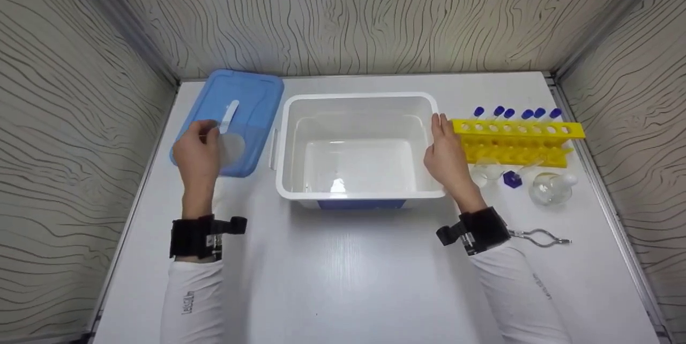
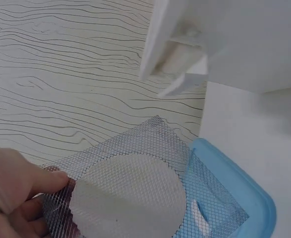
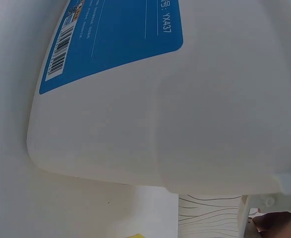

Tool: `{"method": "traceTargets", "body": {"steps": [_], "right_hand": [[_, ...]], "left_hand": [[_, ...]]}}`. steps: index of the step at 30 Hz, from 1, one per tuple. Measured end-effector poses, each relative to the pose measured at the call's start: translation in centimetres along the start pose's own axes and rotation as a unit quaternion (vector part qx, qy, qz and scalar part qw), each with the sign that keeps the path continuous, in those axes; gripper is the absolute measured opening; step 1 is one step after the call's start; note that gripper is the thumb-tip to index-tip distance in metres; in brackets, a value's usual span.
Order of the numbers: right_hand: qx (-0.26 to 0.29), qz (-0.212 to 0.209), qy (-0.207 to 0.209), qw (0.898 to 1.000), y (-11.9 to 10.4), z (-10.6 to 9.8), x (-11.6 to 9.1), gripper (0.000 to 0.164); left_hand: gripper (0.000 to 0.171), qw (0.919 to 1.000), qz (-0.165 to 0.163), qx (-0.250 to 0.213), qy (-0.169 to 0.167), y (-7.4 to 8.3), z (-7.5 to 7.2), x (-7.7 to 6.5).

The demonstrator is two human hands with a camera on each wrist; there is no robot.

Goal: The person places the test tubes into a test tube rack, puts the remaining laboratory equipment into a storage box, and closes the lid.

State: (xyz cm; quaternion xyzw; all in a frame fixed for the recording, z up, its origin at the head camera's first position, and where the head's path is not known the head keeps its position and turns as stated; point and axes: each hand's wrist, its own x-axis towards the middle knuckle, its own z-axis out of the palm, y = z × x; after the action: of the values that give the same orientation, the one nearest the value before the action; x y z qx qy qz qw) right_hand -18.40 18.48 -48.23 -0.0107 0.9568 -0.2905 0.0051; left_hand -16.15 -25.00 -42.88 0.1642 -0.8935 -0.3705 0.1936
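Observation:
My left hand (image 1: 197, 152) pinches a square wire gauze (image 2: 157, 136) with a pale round centre between thumb and fingers. The gauze is held over a blue lid (image 1: 257, 92), which lies at the back left of the table. A slender white piece (image 1: 230, 113) lies on that lid. In the middle stands a white plastic bin (image 1: 359, 167), uncovered, with nothing visible inside. My right hand (image 1: 449, 159) rests on the bin's right rim, its fingers extended along the side. In the right wrist view the bin's outer wall (image 3: 105, 129) hides most of this hand.
At the right stands a yellow test tube rack (image 1: 517, 129) with several blue-capped tubes. In front of it are a glass flask (image 1: 549, 191), a clear vessel (image 1: 486, 171) and a blue hexagonal base (image 1: 512, 179). Metal tongs (image 1: 544, 238) lie beside my right wrist. Patterned walls enclose the table.

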Motion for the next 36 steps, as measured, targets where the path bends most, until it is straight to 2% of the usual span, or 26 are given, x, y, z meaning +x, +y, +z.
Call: {"method": "traceTargets", "body": {"steps": [5,8,12,18,24,30,33,36], "right_hand": [[-0.001,-0.008,0.011,1.000,0.0,0.0,-0.1,0.061],[-0.002,-0.006,0.008,1.000,0.0,0.0,-0.1,0.062],[0.000,0.002,0.001,1.000,-0.1,0.0,-0.2,0.062],[-0.003,-0.001,0.003,1.000,-0.1,0.0,-0.1,0.062],[-0.009,-0.008,0.012,1.000,-0.1,0.1,0.0,0.061],[-0.014,-0.010,0.011,1.000,-0.1,0.2,0.0,0.061],[-0.016,-0.011,0.011,1.000,-0.1,0.1,0.0,0.061],[-0.019,-0.008,0.009,1.000,-0.1,0.1,0.1,0.062]], "left_hand": [[0.024,0.9972,0.053,-0.024,0.046,2.9,-0.9,0.1],[0.023,0.9940,0.084,-0.041,0.058,4.7,-1.2,0.2],[0.021,0.9892,0.126,-0.056,0.052,7.0,-1.4,0.3],[0.020,0.9828,0.174,-0.050,0.037,10.2,-1.3,0.1],[0.021,0.9788,0.203,-0.030,0.004,12.7,-0.4,-0.4],[0.020,0.9736,0.225,0.006,-0.038,14.0,1.6,-1.0],[0.019,0.9682,0.240,0.011,-0.070,14.4,2.6,-1.3],[0.018,0.9591,0.262,0.025,-0.105,14.6,3.6,-1.5]]}}
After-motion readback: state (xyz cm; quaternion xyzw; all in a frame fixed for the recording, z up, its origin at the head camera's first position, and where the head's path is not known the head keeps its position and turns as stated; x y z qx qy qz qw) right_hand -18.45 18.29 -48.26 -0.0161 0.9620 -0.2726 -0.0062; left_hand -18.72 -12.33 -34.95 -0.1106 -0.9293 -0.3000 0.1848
